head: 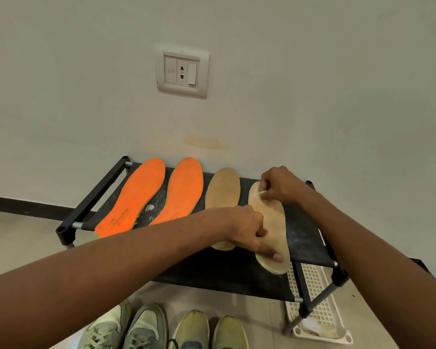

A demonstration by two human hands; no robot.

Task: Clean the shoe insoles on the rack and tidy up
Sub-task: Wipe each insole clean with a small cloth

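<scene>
Both hands on the right tan insole (pixel 272 222), which lies on the rack (pixel 310 238), rightmost of four insoles.

The left hand (pixel 247 230) presses its heel end down with an extended finger, the others curled; the right hand (pixel 280 185) pinches something small and white (a wipe, perhaps; too small to tell) against the toe end. The insole looks light, thin and floppy, likely to slide on the fabric shelf, so pin one end and lift by an edge.

Four insoles on a black rack (pixel 237 273); left hand (pixel 249 230) pressing the rightmost tan insole (pixel 275 222), right hand (pixel 280 185) pinching what may be a cloth at its toe.
</scene>
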